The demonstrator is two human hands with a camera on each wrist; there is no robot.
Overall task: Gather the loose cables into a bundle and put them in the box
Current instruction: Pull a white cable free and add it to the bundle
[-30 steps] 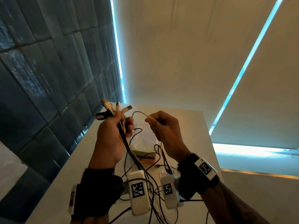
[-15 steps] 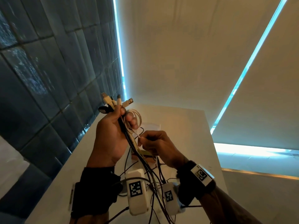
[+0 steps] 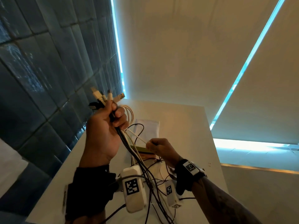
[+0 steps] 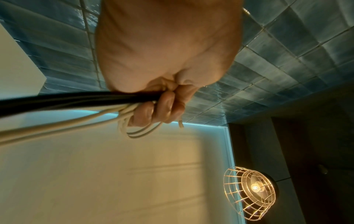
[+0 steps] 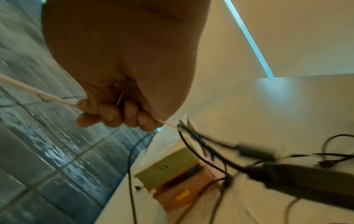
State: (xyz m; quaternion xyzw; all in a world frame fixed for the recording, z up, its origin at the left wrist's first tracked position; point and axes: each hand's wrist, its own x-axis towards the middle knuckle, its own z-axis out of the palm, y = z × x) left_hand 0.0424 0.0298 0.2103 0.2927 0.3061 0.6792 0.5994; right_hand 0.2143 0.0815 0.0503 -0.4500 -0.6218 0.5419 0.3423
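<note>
Since half a second ago, the right hand (image 3: 157, 147) has slid down and right along the white cable (image 3: 137, 137), pinching it taut at frame centre. Left hand (image 3: 105, 130) grips the cable bundle (image 3: 123, 139) upright, connectors (image 3: 103, 97) fanned above the fist, white loops around its fingers (image 4: 162, 109). Below, loose black cables trail across the desk (image 3: 186, 126). Just beside the right hand sits the box (image 5: 168, 171), near the desk's left edge; open desk lies beyond toward the upper right.
</note>
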